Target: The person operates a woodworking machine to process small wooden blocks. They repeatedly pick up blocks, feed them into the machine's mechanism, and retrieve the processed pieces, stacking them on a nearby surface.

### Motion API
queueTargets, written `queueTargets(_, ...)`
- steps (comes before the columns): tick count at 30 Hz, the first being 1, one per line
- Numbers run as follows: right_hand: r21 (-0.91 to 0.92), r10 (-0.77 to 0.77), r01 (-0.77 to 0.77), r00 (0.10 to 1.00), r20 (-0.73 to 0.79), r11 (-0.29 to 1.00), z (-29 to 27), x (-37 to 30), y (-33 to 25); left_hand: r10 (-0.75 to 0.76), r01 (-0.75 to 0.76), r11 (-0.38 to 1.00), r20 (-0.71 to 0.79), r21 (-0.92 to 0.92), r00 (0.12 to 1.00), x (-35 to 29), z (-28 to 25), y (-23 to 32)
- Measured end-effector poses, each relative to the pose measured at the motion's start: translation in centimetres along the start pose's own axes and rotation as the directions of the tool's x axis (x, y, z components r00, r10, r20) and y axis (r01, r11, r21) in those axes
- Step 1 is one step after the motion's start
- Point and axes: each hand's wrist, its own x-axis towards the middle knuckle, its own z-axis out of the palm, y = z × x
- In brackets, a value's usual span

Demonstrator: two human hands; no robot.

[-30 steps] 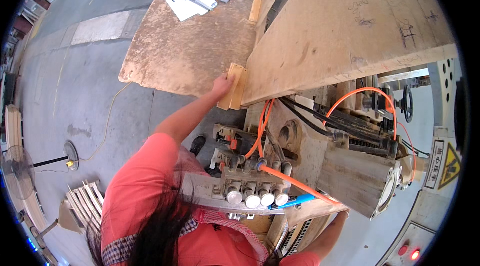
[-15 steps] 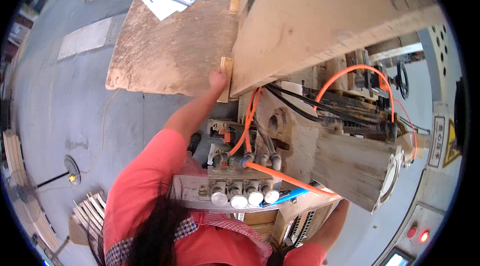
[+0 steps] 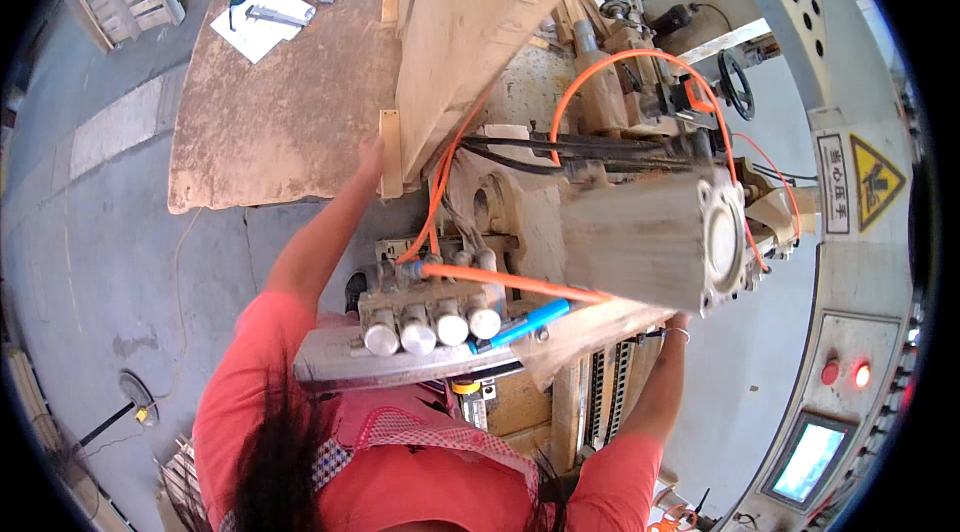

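My left hand [image 3: 372,160] is at the left side of an upright pale wooden block [image 3: 391,154] by the right edge of a worn wooden table [image 3: 290,122]. It seems to touch the block, but blur and the angle hide its fingers. My right hand [image 3: 680,321] reaches up beside the lower right end of a wooden piece [image 3: 600,322], below a big grey metal cylinder [image 3: 650,237]. Its fingers are out of sight behind these parts. A large wooden board [image 3: 500,12] slants up beside the block.
White paper [image 3: 262,27] with tools lies on the table. Orange hoses [image 3: 500,282], black cables and a valve row [image 3: 430,327] with a blue pen [image 3: 520,325] sit before me. A control panel [image 3: 840,412] with a lit red button stands at right. A fan [image 3: 138,397] is at left.
The view has swung right, so the table, board and machine appear farther left. My left hand stays by the wooden block. More of my right forearm and hand now shows.
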Motion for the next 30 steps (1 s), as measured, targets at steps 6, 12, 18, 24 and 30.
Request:
queueTargets(6,-0.021,0.072,-0.073,0.997,-0.039,0.997,-2.8,1.5,-5.1,-0.008,0.003,0.993,0.045,0.122,0.999,-13.7,-6.7,-2.9)
queueTargets(12,0.013,0.144,-0.144,0.988,-0.046,0.99,-4.1,0.5,-6.3,-0.177,0.124,0.935,0.134,0.333,0.975,-25.1,-10.0,-4.2)
queueTargets(18,0.128,0.1,-0.086,0.989,-0.11,0.988,-3.1,0.4,-5.7,-0.055,-0.052,0.956,0.352,0.287,0.934,-31.5,-7.4,-2.1)
queueTargets(24,0.13,0.152,-0.153,0.988,0.015,0.98,-4.9,-0.5,-8.2,0.152,-0.413,0.846,0.59,0.337,0.793,-36.1,-4.3,1.9)
queueTargets(30,0.172,0.153,-0.145,0.988,-0.034,0.974,-4.9,-0.7,-7.5,0.174,-0.626,0.663,0.729,0.411,0.662,-39.5,0.0,3.8)
